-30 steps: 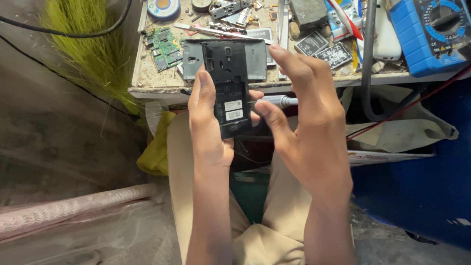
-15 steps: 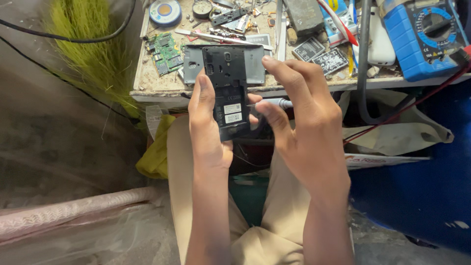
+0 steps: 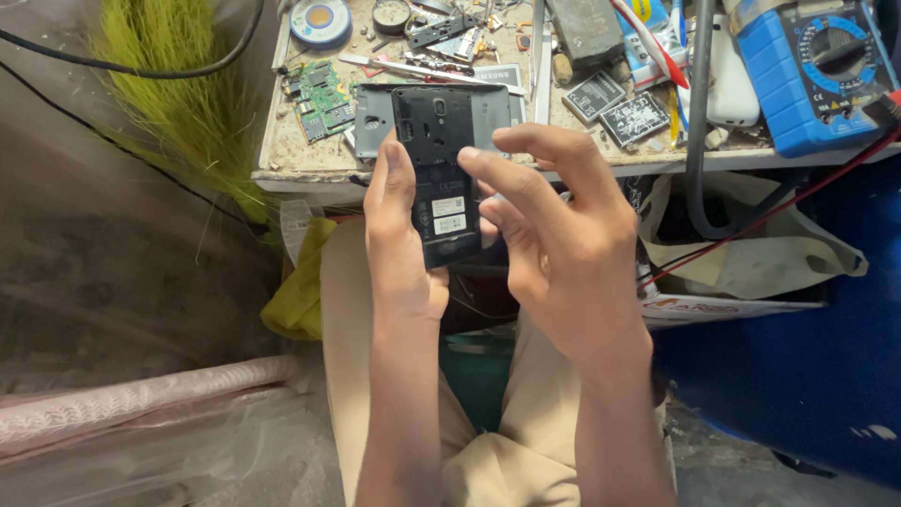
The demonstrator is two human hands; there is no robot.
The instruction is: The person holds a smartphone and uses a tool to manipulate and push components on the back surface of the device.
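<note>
Phone (image 3: 441, 178) with its back cover off sits upright in the left hand (image 3: 399, 239), fingers wrapped round its left edge. Right hand (image 3: 554, 244) hovers at its right side, fingers loosely spread. Workbench (image 3: 310, 164) clutter just beyond: green circuit board (image 3: 321, 99), blue multimeter (image 3: 812, 70).

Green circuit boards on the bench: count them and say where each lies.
1: the green circuit board lies on the bench's left part, below the solder roll. Clutter may hide others.
</note>
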